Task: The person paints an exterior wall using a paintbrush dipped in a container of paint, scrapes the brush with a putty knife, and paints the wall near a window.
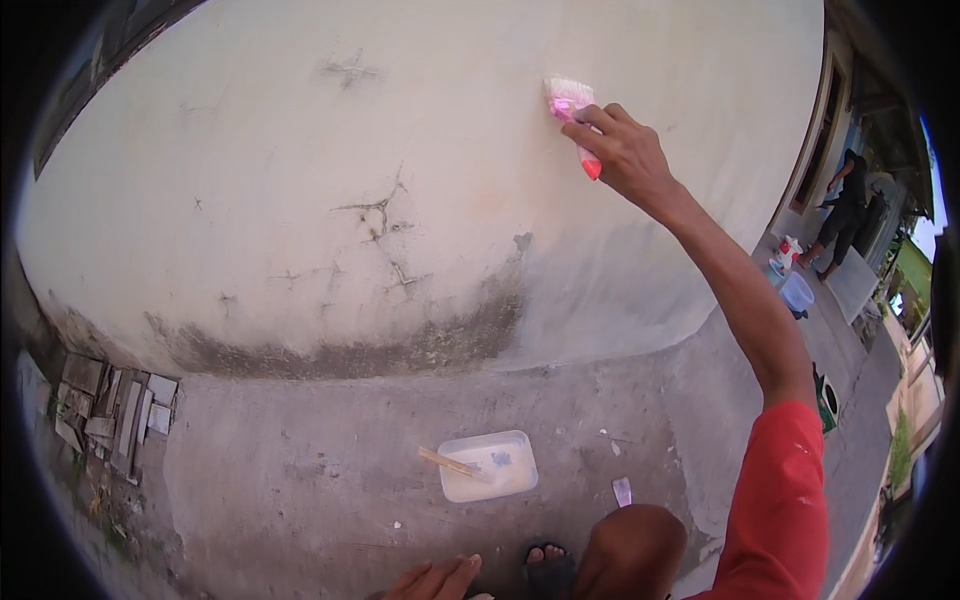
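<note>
A paintbrush with white bristles, a pink ferrule and a red handle tip is in my right hand, whose fingers are closed around the handle. Its bristles point up against the pale wall, on the upper right part. At the bottom edge my left hand shows only in part; its fingers are stretched out and nothing shows in them. On the ground in front of me a shallow plastic tub holds whitish paint, with a wooden stick leaning over its rim.
Cracks and a dark damp patch mark the wall. A small pale scrap lies near my knee. Stacked boards and tiles lie at left. At right are a bucket and a person in dark clothes.
</note>
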Demonstrator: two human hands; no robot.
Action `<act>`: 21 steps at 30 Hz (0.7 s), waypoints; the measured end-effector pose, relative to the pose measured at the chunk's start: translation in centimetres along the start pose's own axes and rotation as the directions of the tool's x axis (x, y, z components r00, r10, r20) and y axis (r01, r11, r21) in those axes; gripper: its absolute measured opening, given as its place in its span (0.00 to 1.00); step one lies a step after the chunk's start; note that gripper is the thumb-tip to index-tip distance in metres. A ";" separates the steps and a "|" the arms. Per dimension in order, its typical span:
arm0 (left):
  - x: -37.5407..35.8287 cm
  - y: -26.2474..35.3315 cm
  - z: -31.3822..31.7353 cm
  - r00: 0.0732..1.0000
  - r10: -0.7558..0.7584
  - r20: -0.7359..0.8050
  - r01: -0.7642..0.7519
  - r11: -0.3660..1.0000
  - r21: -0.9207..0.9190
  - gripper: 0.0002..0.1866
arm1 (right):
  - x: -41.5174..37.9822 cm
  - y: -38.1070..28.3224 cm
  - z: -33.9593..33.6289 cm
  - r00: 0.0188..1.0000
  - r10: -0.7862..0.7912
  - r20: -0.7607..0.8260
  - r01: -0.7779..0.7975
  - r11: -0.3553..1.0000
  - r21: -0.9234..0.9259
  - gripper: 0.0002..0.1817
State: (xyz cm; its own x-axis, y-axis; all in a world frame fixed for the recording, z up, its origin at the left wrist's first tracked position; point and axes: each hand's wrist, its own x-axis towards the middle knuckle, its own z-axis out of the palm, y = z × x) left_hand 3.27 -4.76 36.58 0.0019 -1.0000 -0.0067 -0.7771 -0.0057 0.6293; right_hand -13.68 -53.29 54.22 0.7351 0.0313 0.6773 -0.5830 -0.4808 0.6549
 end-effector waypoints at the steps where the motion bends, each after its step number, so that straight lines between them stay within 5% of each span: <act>1: -0.1 0.0 0.0 1.000 0.009 -0.005 -0.009 1.000 0.008 0.24 | -3.4 -2.9 1.9 0.999 -0.048 0.022 0.046 0.995 0.090 0.17; 4: -0.1 -0.1 0.1 0.999 0.032 -0.010 -0.032 0.999 0.018 0.24 | -10.9 -10.0 4.1 0.958 -0.142 0.251 0.061 0.951 0.304 0.15; 6: -0.1 -0.1 0.0 0.999 0.045 -0.019 -0.044 0.999 0.021 0.24 | -12.0 -11.5 3.2 0.879 -0.135 0.457 -0.073 0.909 0.411 0.14; 10: 0.1 0.1 -0.1 1.000 0.022 0.009 -0.022 1.000 -0.005 0.24 | -6.0 -4.8 1.9 0.922 0.334 0.196 -0.380 0.688 0.618 0.08; 12: 0.2 0.0 -0.1 1.000 0.030 0.004 -0.030 1.000 -0.011 0.24 | -3.4 -1.5 0.7 0.897 0.442 0.018 -0.395 0.782 0.482 0.08; 14: 0.3 -0.1 0.1 1.000 0.010 -0.024 -0.009 1.000 0.011 0.24 | -2.7 -1.2 0.3 0.904 0.371 -0.214 -0.304 0.908 0.289 0.14; 16: 0.4 -0.3 0.2 1.000 0.017 -0.025 -0.017 1.000 0.015 0.24 | -4.6 -2.9 0.5 0.960 0.223 -0.168 -0.213 0.974 0.078 0.17; 21: 0.1 0.2 -0.1 0.999 0.030 -0.010 -0.030 0.999 0.011 0.23 | -14.5 -12.6 4.3 0.955 -0.112 0.273 0.005 0.931 0.365 0.17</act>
State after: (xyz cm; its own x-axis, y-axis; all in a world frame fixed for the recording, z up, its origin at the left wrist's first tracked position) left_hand 3.23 -4.89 36.78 -0.0156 -0.9997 0.0200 -0.7838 0.0246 0.6205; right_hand -15.53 -51.44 34.73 0.8623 -0.1558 0.4819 -0.4128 -0.7674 0.4906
